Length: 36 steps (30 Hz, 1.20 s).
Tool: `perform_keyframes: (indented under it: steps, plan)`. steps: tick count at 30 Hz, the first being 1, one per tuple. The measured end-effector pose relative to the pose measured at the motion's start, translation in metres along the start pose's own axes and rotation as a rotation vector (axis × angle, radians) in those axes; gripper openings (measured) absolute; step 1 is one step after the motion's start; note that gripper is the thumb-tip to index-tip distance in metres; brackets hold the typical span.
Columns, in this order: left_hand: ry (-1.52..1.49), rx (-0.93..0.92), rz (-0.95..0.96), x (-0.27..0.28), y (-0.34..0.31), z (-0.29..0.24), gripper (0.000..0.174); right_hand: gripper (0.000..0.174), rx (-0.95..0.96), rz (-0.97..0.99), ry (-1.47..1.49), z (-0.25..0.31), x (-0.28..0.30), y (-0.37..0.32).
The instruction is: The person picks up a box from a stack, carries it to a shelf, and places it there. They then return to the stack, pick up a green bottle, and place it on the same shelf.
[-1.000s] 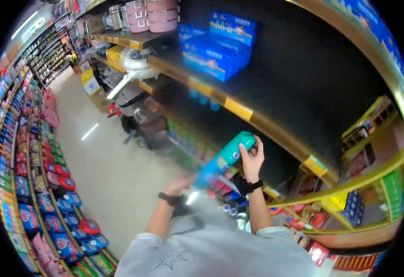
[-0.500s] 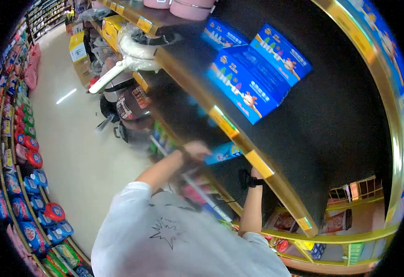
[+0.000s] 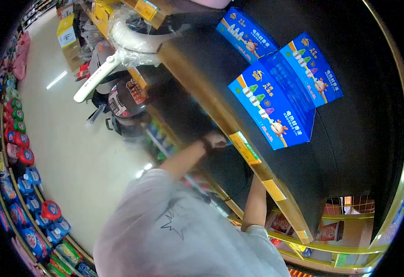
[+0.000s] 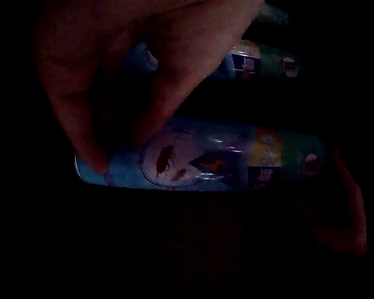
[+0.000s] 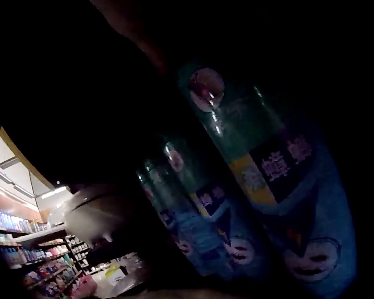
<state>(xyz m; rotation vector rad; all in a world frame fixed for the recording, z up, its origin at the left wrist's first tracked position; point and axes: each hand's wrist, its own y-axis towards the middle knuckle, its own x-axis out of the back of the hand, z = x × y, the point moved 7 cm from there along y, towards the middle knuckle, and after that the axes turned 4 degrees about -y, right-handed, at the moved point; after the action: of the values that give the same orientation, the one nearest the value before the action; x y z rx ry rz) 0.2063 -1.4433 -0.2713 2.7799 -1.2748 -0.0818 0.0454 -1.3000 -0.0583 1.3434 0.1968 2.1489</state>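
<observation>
In the left wrist view, my left hand (image 4: 156,56) pinches the blue lower end of a blue-and-green can (image 4: 206,162) between thumb and fingers. At the can's green end, part of my right hand (image 4: 346,212) shows dimly; its grip is unclear. Another similar can (image 4: 243,62) lies alongside, partly behind my left hand. The right wrist view has the near can (image 5: 280,168) large, with several matching cans (image 5: 206,205) beside it. In the head view, my left hand (image 3: 216,140) reaches under the upper shelf board, which hides my right hand and most of the can.
Blue boxes (image 3: 271,108) stand on the upper shelf, behind its brown edge (image 3: 202,94). A plastic-wrapped white-handled pan (image 3: 100,76) juts out at the left, above a boxy appliance (image 3: 126,101). Packed shelves (image 3: 36,203) line the aisle's far side; a yellow rack (image 3: 349,249) stands lower right.
Both hands and the can have moved from over the aisle to under the upper shelf. The head view has turned and come closer to the blue boxes.
</observation>
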Motion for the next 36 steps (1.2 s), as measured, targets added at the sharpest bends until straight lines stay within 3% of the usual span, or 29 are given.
perform_keyframes:
  steps: [14,20,27,30,31,33,34,35,36]
  plan:
    - [0.152,0.159,0.039,0.011,0.001,-0.046,0.023,0.035,-0.044,-0.085,-0.005,0.018,0.011,-0.005]
    - [0.051,0.283,0.07,0.026,-0.02,-0.059,0.027,0.035,-0.078,-0.073,0.132,0.075,0.028,-0.045]
    - [-0.085,0.372,0.039,0.032,-0.046,-0.073,0.033,0.035,-0.06,-0.085,0.371,0.144,0.088,-0.074]
    - [-0.131,0.376,0.061,0.014,-0.071,-0.077,0.035,0.035,-0.143,-0.103,0.395,0.138,0.122,-0.13]
    - [-0.148,0.371,0.067,0.008,-0.08,-0.08,0.036,0.037,-0.07,-0.393,0.212,0.121,0.121,-0.155]
    - [-0.185,0.343,0.07,-0.005,-0.1,-0.088,0.037,0.037,-0.264,-0.191,0.371,0.115,0.15,-0.217]
    - [-0.244,0.32,0.11,-0.024,-0.127,-0.129,0.029,0.036,-0.304,-0.182,0.324,0.109,0.164,-0.254]
    - [-0.231,0.467,-0.082,-0.051,-0.158,-0.191,0.025,0.036,-0.348,-0.161,0.278,0.103,0.178,-0.291]
    - [-0.177,0.464,-0.067,-0.061,-0.174,-0.2,0.024,0.032,-0.352,-0.287,0.218,0.109,0.2,-0.325]
